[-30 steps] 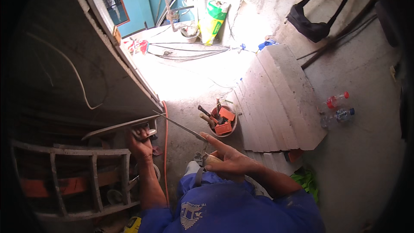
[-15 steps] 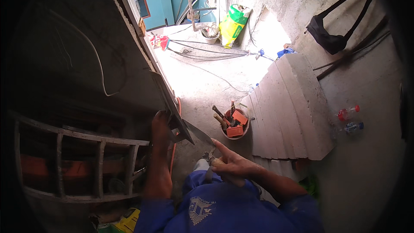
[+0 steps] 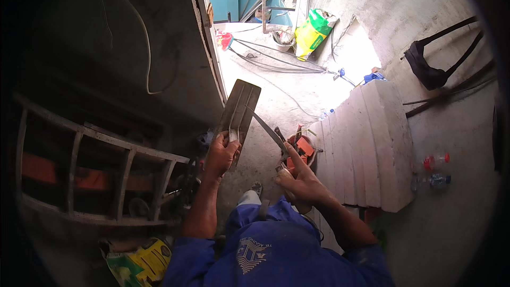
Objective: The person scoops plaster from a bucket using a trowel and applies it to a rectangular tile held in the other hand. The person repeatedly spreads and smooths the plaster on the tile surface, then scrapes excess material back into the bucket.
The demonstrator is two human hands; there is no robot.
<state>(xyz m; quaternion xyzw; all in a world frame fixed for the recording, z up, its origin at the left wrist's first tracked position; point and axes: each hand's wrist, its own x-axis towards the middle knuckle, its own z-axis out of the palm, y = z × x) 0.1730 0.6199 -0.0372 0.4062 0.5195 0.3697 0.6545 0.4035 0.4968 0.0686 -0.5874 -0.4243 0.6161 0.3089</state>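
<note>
My left hand [image 3: 219, 157] is closed around the handle of a plastering float [image 3: 245, 98], a long rectangular plate. Its handle side faces up towards me. In my right hand [image 3: 307, 182] is a trowel [image 3: 269, 132] with a narrow, pointed blade, gripped by its handle with my index finger stretched along towards the blade. The blade points up and left, and its tip overlaps the float in view; whether they touch I cannot tell. Partly hidden behind my right hand stands a bucket [image 3: 317, 160] filled with hand tools and orange box-shaped pieces [image 3: 304, 147].
Pale blocks [image 3: 366, 149] are stacked in a row on the right, beside plastic bottles [image 3: 436, 180]. To the left lies a metal ladder [image 3: 125, 180]. A black bag [image 3: 425, 66] hangs on the right wall. Cables [image 3: 281, 62] and a green-yellow sack [image 3: 314, 34] are farther off.
The float has turned from nearly edge-on to showing its handle side. Both hands have moved up and away from my body, bringing the trowel blade up across the float. My view has shifted left.
</note>
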